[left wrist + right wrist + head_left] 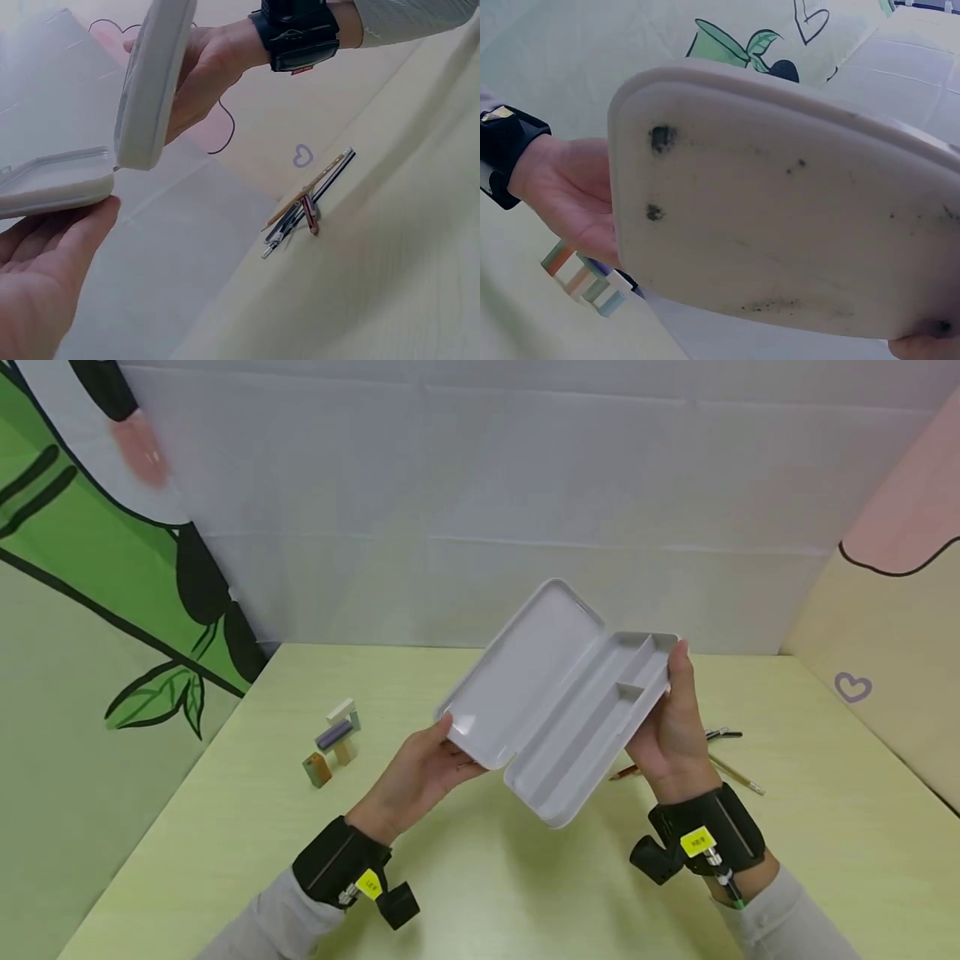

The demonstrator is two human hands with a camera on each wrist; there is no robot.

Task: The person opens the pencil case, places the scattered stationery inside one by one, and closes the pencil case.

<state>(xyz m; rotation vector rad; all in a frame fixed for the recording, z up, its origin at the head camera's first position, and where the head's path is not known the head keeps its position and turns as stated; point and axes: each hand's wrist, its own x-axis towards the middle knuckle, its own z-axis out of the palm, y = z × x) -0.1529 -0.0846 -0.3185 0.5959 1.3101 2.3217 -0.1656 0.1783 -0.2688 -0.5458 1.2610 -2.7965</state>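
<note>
An opened white plastic pencil case [517, 685], hinged between a flat lid and a base with several compartments, is held up tilted above the table. My left hand [416, 772] grips the lid's lower left corner, thumb on the inner edge and fingers beneath. At the base's far right edge my right hand [671, 739] holds on, thumb along the rim. No contents show in the compartments [577, 735]. The right wrist view shows the case's underside [780, 210], marked with dark smudges. In the left wrist view, lid and base stand at an angle to each other.
Small coloured blocks [333, 735] lie in a group on the table's left side. Behind my right hand lie several pencils and pens [307, 199], partly hidden in the head view. A pale curtain [525, 485] stands behind the table [465, 893], with printed panels at both sides.
</note>
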